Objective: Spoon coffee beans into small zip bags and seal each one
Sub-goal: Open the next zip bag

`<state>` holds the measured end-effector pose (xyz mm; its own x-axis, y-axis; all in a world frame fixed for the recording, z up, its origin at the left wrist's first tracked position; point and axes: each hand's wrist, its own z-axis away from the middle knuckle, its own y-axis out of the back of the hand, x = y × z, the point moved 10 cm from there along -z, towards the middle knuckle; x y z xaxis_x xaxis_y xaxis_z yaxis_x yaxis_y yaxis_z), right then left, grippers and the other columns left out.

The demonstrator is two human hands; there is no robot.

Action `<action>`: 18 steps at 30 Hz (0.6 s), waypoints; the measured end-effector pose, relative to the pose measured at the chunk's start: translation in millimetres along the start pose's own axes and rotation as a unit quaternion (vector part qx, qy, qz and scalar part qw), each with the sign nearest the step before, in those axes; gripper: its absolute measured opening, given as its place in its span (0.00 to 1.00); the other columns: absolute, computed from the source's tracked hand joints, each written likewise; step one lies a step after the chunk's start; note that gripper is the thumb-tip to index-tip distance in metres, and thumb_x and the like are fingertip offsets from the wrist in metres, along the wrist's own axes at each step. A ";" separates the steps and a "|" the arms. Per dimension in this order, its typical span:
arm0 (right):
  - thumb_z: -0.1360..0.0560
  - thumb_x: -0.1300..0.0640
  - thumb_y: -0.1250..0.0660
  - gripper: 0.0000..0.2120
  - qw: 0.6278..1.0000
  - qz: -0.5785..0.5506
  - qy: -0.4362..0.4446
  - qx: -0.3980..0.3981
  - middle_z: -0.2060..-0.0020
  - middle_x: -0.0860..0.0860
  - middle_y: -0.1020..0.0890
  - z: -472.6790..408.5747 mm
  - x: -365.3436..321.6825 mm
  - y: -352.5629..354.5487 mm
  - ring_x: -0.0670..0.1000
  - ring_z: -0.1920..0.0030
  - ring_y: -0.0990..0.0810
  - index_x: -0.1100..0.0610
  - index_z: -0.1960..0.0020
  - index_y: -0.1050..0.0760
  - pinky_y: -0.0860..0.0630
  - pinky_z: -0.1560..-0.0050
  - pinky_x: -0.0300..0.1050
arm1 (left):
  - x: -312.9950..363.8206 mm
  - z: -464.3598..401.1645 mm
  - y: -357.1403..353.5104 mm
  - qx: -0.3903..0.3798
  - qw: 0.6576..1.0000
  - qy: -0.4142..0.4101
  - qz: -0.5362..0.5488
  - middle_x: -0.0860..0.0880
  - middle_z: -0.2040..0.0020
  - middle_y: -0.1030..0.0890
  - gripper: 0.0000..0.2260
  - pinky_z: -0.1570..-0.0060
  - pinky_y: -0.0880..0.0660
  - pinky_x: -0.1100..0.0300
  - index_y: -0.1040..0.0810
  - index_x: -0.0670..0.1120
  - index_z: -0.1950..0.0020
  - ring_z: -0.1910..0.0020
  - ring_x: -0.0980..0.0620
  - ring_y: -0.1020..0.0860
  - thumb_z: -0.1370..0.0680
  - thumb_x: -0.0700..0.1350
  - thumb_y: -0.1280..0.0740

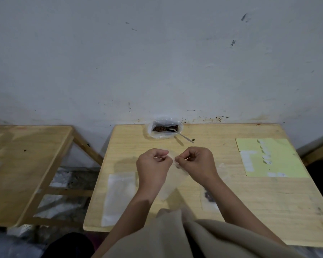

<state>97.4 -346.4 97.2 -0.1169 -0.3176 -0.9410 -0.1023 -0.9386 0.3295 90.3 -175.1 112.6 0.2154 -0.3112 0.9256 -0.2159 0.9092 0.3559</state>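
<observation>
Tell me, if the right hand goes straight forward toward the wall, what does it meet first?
Probably the spoon leaning out of the bean container, ahead of the right hand; depth is uncertain.

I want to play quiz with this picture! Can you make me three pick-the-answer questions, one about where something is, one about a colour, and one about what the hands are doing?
1. Where is the spoon?
A. In the right hand
B. Its bowl in the bag of coffee beans by the wall
C. On the floor

2. What colour is the sheet at the right side of the table?
A. Pale yellow
B. Red
C. Black

3. What are the two hands doing?
A. Lying flat on the table
B. Holding the spoon together
C. Pinching the top of a clear zip bag

Answers:
1 B, the spoon's bowl sits among the beans and its handle sticks out over the table.
2 A, the sheet is pale yellow with white strips on it.
3 C, the left hand and right hand pinch the bag's top edge between them.
</observation>
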 end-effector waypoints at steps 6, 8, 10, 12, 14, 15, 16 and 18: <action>0.32 0.65 0.29 0.08 0.997 0.048 0.021 0.063 0.73 0.51 0.19 -2.7 -0.5 4.1 0.50 0.69 0.20 0.58 0.69 0.22 0.23 0.66 0.43 | -8.6 6.0 -0.3 -0.029 0.997 -0.004 -0.071 0.54 0.66 0.19 0.06 0.68 0.30 0.73 0.17 0.46 0.60 0.69 0.61 0.23 0.33 0.35 0.29; 0.33 0.65 0.29 0.08 0.995 0.068 0.021 0.072 0.72 0.49 0.19 -9.2 -2.6 11.3 0.49 0.69 0.20 0.57 0.69 0.23 0.24 0.65 0.42 | -14.4 11.6 -6.6 -0.054 0.995 0.000 -0.082 0.55 0.65 0.19 0.07 0.66 0.28 0.72 0.17 0.47 0.61 0.66 0.59 0.21 0.33 0.36 0.29; 0.32 0.65 0.28 0.09 0.998 0.052 0.027 0.039 0.71 0.50 0.19 -10.9 -4.7 7.9 0.50 0.69 0.19 0.57 0.68 0.24 0.22 0.65 0.43 | -18.6 7.9 -3.5 -0.047 0.997 0.014 -0.062 0.54 0.65 0.18 0.06 0.65 0.28 0.72 0.18 0.48 0.62 0.65 0.58 0.21 0.32 0.36 0.29; 0.31 0.67 0.29 0.09 0.998 0.035 0.037 -0.024 0.69 0.50 0.18 -8.9 -7.8 -3.0 0.51 0.68 0.17 0.57 0.66 0.22 0.22 0.65 0.44 | -20.6 1.8 3.8 -0.030 0.998 0.029 -0.036 0.52 0.65 0.18 0.06 0.66 0.28 0.73 0.19 0.47 0.62 0.64 0.58 0.20 0.32 0.36 0.29; 0.29 0.68 0.32 0.11 0.992 0.079 0.038 -0.085 0.67 0.49 0.17 -6.2 -6.9 -14.3 0.49 0.65 0.18 0.55 0.63 0.18 0.22 0.63 0.40 | -19.1 -0.6 4.9 -0.028 0.999 0.022 -0.020 0.50 0.64 0.18 0.05 0.65 0.26 0.71 0.20 0.47 0.62 0.64 0.56 0.19 0.31 0.37 0.29; 0.28 0.69 0.34 0.12 0.987 0.109 0.036 -0.108 0.64 0.48 0.16 -5.7 -5.7 -18.7 0.47 0.63 0.18 0.55 0.60 0.17 0.23 0.62 0.37 | -16.7 0.3 2.5 -0.034 0.999 0.012 -0.013 0.50 0.64 0.17 0.05 0.64 0.25 0.69 0.20 0.47 0.62 0.63 0.55 0.19 0.31 0.37 0.29; 0.28 0.70 0.35 0.13 0.982 0.133 0.035 -0.126 0.61 0.48 0.16 -5.9 -4.4 -22.1 0.46 0.60 0.18 0.56 0.56 0.16 0.24 0.60 0.33 | -13.6 2.1 -1.2 -0.042 0.999 -0.002 -0.010 0.50 0.64 0.17 0.06 0.64 0.25 0.67 0.20 0.47 0.62 0.63 0.55 0.18 0.30 0.37 0.29; 0.30 0.71 0.37 0.14 0.977 0.162 0.034 -0.137 0.59 0.49 0.15 -7.1 -4.5 -24.1 0.46 0.58 0.18 0.57 0.53 0.16 0.26 0.60 0.30 | -6.7 6.1 -9.6 -0.065 0.997 -0.037 0.005 0.51 0.64 0.17 0.06 0.62 0.25 0.65 0.21 0.47 0.62 0.63 0.56 0.18 0.29 0.37 0.28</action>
<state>107.5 -323.3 93.0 -0.0321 -0.6037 -0.7966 0.1974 -0.7851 0.5871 85.1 -183.3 103.7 0.1426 -0.3176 0.9374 -0.0909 0.9389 0.3320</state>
